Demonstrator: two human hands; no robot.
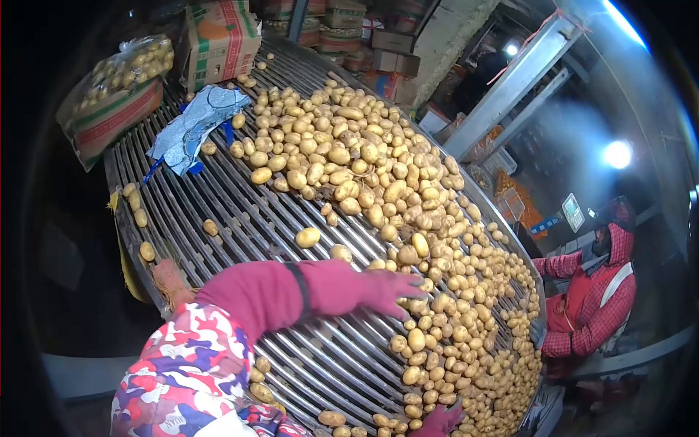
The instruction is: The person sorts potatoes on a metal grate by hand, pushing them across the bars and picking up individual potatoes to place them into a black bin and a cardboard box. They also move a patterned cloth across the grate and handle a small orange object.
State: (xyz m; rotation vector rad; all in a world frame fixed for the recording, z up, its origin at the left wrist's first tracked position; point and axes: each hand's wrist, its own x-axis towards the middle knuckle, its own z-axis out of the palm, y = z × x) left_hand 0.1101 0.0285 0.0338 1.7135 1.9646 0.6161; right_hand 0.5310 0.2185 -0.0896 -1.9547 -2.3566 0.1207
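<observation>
My left hand [393,290], in a maroon glove, reaches across the metal bars with its fingers stretched out and touching the edge of a large heap of potatoes [415,193]. Nothing is gripped in it. At the bottom edge of the view, my right hand [441,420], gloved in the same maroon, rests among the potatoes with its fingers apart; its lower part is cut off by the frame. A lone potato [307,237] lies on the bars above my left forearm.
The slatted metal sorting table [240,218] carries the heap. At its far left are a blue patterned cloth [195,127], an open carton of bagged potatoes [120,98] and a printed carton [218,42]. Across the table stands a person in a red checked jacket [601,291].
</observation>
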